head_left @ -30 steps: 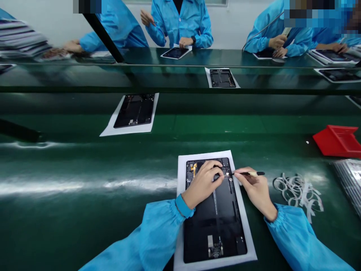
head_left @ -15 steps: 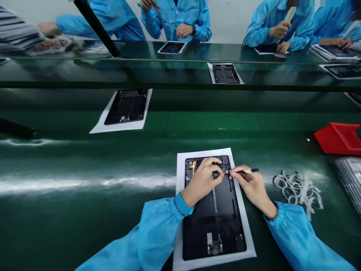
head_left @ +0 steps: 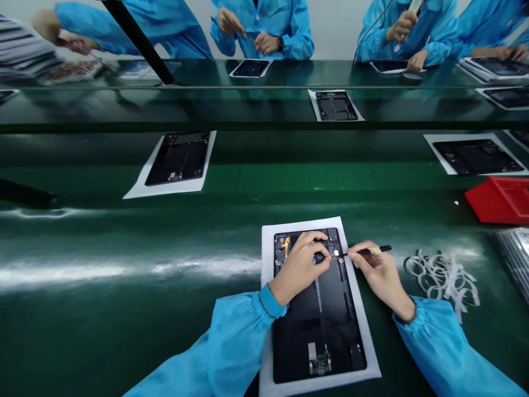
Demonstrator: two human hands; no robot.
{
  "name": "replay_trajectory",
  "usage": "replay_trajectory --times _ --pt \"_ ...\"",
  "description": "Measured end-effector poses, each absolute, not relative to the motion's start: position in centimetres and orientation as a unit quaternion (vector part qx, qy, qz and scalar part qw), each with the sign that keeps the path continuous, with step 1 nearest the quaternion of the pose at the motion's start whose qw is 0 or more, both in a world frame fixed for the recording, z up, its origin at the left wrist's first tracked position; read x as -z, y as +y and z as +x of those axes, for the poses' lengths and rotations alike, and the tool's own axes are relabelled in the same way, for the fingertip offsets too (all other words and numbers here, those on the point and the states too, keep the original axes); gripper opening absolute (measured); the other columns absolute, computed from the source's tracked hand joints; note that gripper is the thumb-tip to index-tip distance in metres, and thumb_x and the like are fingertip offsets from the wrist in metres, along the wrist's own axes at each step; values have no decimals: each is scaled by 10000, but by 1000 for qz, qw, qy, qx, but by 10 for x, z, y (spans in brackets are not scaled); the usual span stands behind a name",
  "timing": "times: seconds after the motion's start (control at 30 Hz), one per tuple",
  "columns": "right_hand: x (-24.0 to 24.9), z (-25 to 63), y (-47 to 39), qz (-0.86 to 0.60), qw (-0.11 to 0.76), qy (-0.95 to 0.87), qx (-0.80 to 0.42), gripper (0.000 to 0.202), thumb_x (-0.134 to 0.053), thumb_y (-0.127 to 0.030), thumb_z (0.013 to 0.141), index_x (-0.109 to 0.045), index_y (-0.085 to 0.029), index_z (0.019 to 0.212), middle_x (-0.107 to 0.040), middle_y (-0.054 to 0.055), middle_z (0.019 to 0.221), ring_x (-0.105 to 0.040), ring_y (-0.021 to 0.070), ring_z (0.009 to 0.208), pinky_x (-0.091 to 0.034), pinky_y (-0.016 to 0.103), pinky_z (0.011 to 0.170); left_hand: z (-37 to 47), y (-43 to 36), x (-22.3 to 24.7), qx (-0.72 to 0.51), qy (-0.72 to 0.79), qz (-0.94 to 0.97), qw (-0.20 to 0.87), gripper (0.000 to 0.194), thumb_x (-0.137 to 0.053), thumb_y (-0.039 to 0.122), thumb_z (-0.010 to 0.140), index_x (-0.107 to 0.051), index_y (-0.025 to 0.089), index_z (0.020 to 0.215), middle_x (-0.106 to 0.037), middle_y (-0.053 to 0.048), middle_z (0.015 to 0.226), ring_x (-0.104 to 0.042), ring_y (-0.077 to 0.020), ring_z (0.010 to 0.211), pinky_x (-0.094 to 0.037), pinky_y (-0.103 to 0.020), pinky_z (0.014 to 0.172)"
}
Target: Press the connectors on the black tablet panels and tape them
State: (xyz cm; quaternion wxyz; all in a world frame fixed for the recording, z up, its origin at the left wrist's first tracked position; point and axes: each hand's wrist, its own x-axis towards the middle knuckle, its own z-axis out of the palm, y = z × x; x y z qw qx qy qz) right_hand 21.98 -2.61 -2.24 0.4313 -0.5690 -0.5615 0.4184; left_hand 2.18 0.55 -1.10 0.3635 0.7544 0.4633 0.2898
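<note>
An opened black tablet (head_left: 339,325) lies on a white sheet (head_left: 372,353), its inner parts facing up. Over its upper part rests my left hand (head_left: 301,263), thumb and forefinger pinched together; whatever they grip is hidden. At the tablet's upper right edge my right hand (head_left: 378,273) is closed on a slim black tool (head_left: 385,248), possibly tweezers, with its thin tip pointing left. Just left of that tip, a small whitish piece (head_left: 336,253) shows on the tablet. An orange flex cable (head_left: 285,245) is visible at upper left.
Curled white strips (head_left: 444,278) lie right of my right hand, below a red bin (head_left: 496,201). Further tablets on sheets sit beyond, one at left (head_left: 177,157), another at right (head_left: 479,156). Co-workers in blue sleeves (head_left: 297,33) work across the raised shelf (head_left: 248,107).
My right hand has shifted right with the tool, its tip farther from my left fingers. The left hand keeps its pinch. Another tablet on a sheet has come into view at right.
</note>
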Motion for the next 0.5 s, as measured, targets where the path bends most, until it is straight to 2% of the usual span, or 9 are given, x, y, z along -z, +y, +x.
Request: replay_trajectory --times 0.33,0.4,0.5 --pt "23 217 -25 -586 489 -512 -395 205 -707 -402 787 -675 -201 815 -696 47 807 -662 192 748 -552 323 694 23 5 10 -307 457 752 363 125 -630 82 760 -640 193 705 -604 -64 1129 -554 -244 1106 -451 -420 958" --pt "23 216 -24 -590 509 -487 -393 221 -719 -409 774 -669 -200 826 -702 47 814 -669 192 764 -551 328 715 23 6 11 -313 454 750 365 118 -634 84 763 -647 200 779 -608 -56 1117 -551 -234 1102 -445 -406 965" --pt "25 215 -23 -583 535 -468 -394 222 -728 -401 767 -664 -199 832 -697 43 828 -669 188 795 -545 332 758 24 10 11 -315 450 747 373 246 -657 62 741 -633 208 938 -616 -44 1100 -546 -216 1099 -435 -384 979"
